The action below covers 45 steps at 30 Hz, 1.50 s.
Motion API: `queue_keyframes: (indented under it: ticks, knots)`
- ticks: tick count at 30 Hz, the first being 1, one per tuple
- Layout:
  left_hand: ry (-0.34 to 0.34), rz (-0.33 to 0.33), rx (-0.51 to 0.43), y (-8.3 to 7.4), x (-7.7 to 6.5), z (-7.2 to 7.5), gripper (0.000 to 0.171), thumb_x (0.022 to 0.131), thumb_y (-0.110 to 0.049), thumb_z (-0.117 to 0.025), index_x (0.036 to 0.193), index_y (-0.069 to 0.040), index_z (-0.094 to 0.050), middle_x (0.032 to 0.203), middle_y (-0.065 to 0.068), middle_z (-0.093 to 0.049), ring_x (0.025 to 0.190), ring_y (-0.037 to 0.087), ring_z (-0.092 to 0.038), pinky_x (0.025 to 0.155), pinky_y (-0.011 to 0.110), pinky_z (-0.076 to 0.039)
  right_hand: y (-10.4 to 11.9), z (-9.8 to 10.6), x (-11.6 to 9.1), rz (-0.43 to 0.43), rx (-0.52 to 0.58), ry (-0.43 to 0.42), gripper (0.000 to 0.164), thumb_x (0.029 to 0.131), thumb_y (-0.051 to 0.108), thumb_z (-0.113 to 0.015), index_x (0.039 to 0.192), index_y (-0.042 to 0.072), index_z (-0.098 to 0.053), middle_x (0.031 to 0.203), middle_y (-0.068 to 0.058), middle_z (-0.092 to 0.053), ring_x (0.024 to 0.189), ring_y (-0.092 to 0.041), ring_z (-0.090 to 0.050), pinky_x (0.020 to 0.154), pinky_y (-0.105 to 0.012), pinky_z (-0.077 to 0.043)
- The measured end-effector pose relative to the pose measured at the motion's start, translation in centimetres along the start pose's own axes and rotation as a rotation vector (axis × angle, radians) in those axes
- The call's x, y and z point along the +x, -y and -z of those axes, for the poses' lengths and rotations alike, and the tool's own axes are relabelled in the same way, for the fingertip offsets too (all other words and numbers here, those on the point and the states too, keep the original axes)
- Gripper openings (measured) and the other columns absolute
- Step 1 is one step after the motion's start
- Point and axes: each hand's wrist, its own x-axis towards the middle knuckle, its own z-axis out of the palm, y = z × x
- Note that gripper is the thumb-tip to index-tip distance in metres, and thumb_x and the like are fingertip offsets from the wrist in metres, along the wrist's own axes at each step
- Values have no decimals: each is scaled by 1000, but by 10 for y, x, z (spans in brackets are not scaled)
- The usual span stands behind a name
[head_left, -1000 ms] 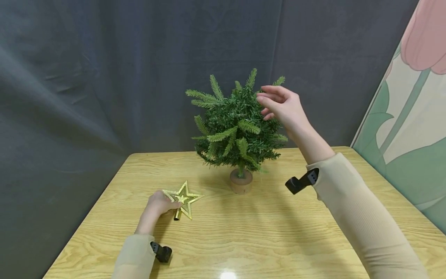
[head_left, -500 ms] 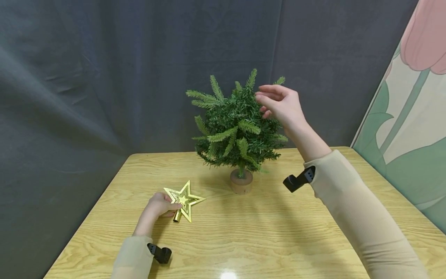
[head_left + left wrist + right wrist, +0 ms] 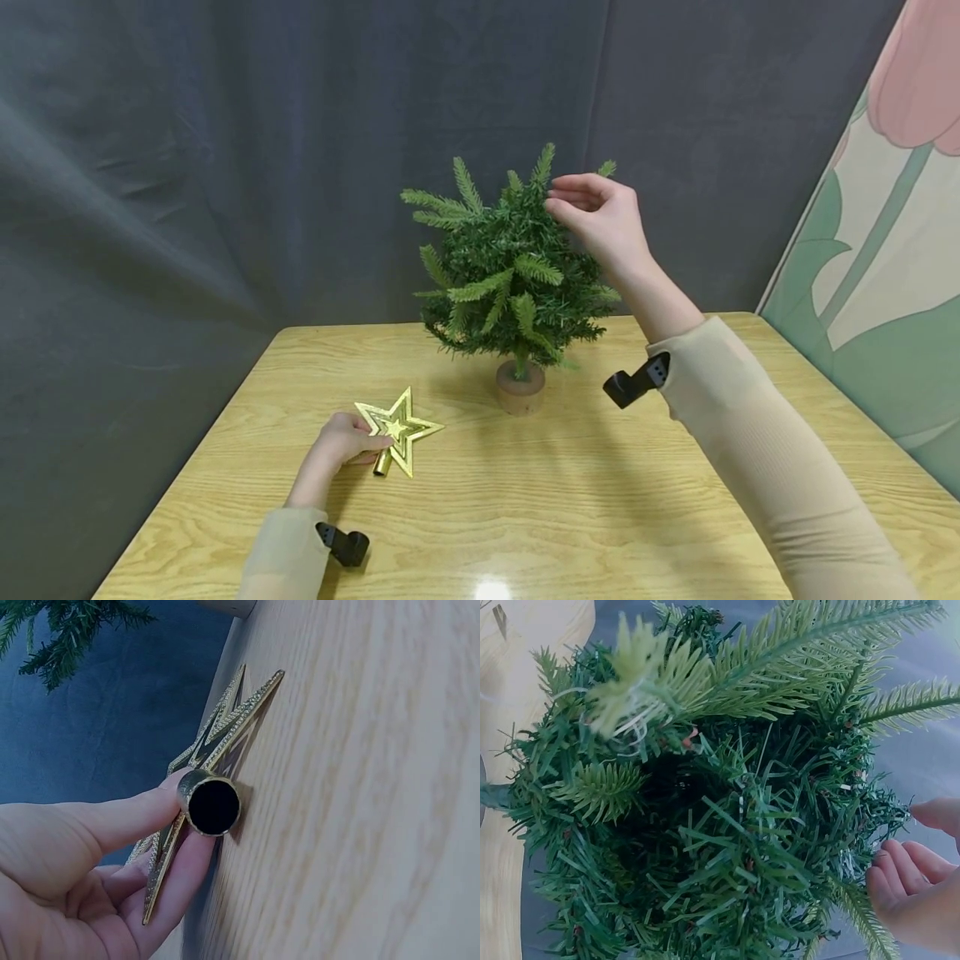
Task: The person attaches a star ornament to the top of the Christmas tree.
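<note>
A gold star tree topper (image 3: pixel 401 427) lies low over the table, and my left hand (image 3: pixel 347 439) pinches it between thumb and fingers. In the left wrist view the hollow round socket of the topper (image 3: pixel 214 804) faces the camera, beside the thumb. A small artificial Christmas tree (image 3: pixel 510 267) stands upright on its round wooden base (image 3: pixel 520 392). At its upper right is my right hand (image 3: pixel 603 218), fingers curved with a gap to the thumb. In the right wrist view the thumb of the right hand (image 3: pixel 911 877) is close to a branch tip; contact is unclear.
The light wooden table (image 3: pixel 480 517) carries the tree near its back edge. A dark curtain (image 3: pixel 337 167) hangs behind, and a flower-patterned panel (image 3: pixel 885 250) stands on the right. Light-green branches (image 3: pixel 810 660) stick out around the tree.
My right hand has moved slightly left and up, closer to the top of the tree. The star topper tilted and shifted slightly right in my left hand, which stayed nearly in place.
</note>
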Motion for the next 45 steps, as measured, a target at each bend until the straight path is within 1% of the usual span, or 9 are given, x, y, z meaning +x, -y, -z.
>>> queue_keyframes:
  ticks: [6,11,14,18,20,22,29,38,45]
  knots:
    - [18,-5,-43,0,3,1,50,78,-5,-76,65,-11,-28,64,-2,-28,56,7,-43,59,22,-54,4,-2,2,-57,-46,53,38,90,17,-64,126,5,-58,124,-14,-61,105,-13,-60,95,-29,-48]
    - [-21,-25,-55,-2,4,7,42,78,-13,-76,68,-9,-36,62,-4,-26,49,6,-34,46,18,-38,6,-3,3,-101,-83,93,41,91,19,-63,129,6,-55,129,-15,-58,116,-21,-56,97,-33,-47]
    - [-61,-36,-74,-5,4,13,31,80,-20,-75,79,-1,-50,67,10,-53,45,5,-25,45,20,-28,7,-4,4,-119,-107,103,42,91,20,-63,130,7,-54,130,-14,-57,118,-22,-54,97,-34,-46]
    - [-92,-62,-185,-16,-1,24,45,84,-25,-72,110,7,-54,100,20,-66,46,2,-29,49,19,-35,7,-7,5,-128,-120,104,43,91,21,-63,130,7,-54,128,-15,-57,118,-23,-53,99,-36,-45]
    - [-102,-83,-287,-25,-4,30,51,85,-24,-71,119,9,-50,88,8,-69,51,-2,-40,54,17,-44,6,-8,6,-127,-122,99,42,91,21,-63,130,7,-55,127,-15,-58,117,-23,-53,100,-37,-44]
    - [-127,-98,-374,-35,-8,34,46,86,-22,-70,116,6,-50,71,-9,-60,48,-3,-37,53,15,-44,5,-9,6,-125,-122,90,42,91,20,-62,130,6,-55,125,-15,-58,117,-24,-54,100,-37,-44]
    - [-179,-186,-609,-60,-21,41,45,87,-13,-68,123,5,-47,75,-16,-68,72,-5,-64,73,17,-56,3,-13,6,-111,-135,65,41,91,17,-62,129,4,-55,125,-19,-58,116,-26,-54,100,-39,-44]
    - [-279,-299,-895,-86,-33,47,17,83,-1,-68,95,-9,-60,65,-12,-68,64,-3,-63,70,20,-57,2,-19,6,-74,-166,37,38,91,15,-62,127,2,-57,121,-19,-59,111,-28,-55,96,-39,-46]
    - [-248,-392,-1040,-103,-39,52,15,83,2,-67,83,-14,-68,77,-4,-72,71,5,-68,69,21,-57,0,-20,8,-70,-170,6,37,90,14,-63,124,1,-59,118,-19,-60,105,-24,-57,93,-37,-48]
